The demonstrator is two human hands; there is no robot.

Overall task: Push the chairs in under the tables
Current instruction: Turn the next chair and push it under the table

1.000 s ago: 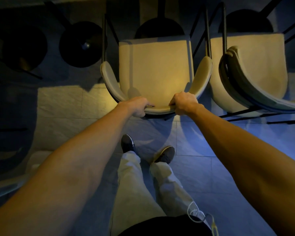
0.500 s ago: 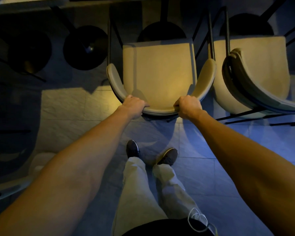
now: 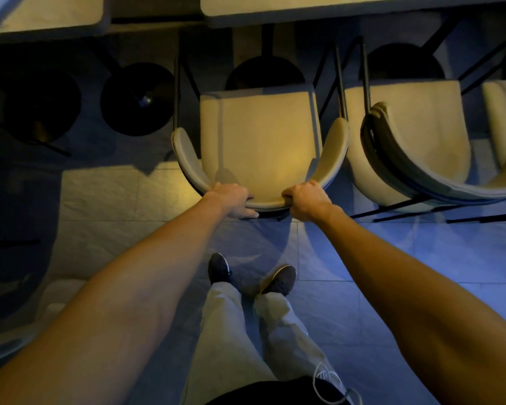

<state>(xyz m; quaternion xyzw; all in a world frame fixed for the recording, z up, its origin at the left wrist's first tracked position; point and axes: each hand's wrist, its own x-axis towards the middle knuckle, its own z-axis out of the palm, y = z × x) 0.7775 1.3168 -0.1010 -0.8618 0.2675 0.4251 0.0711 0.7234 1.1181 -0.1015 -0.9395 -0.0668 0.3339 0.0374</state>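
Note:
A cream upholstered chair point(image 3: 260, 135) with a curved backrest stands straight ahead, its seat facing a pale table point(image 3: 333, 10) at the top edge. My left hand point(image 3: 231, 200) grips the backrest's top rim on the left. On the right of the same rim, my right hand point(image 3: 307, 200) is closed over it. The seat's far edge sits short of the tabletop, above a dark round table base point(image 3: 265, 74).
Another cream chair point(image 3: 415, 147) stands close on the right, its frame nearly touching mine. A second table point(image 3: 47, 16) is at the top left, with dark round bases point(image 3: 138, 97) below it. A further chair's edge point(image 3: 18, 331) shows at the lower left. My feet point(image 3: 251, 276) stand on grey floor tiles.
The view has tipped up, so the table edges now show at the top. Both hands stay on the backrest, and the chair seems slightly farther forward.

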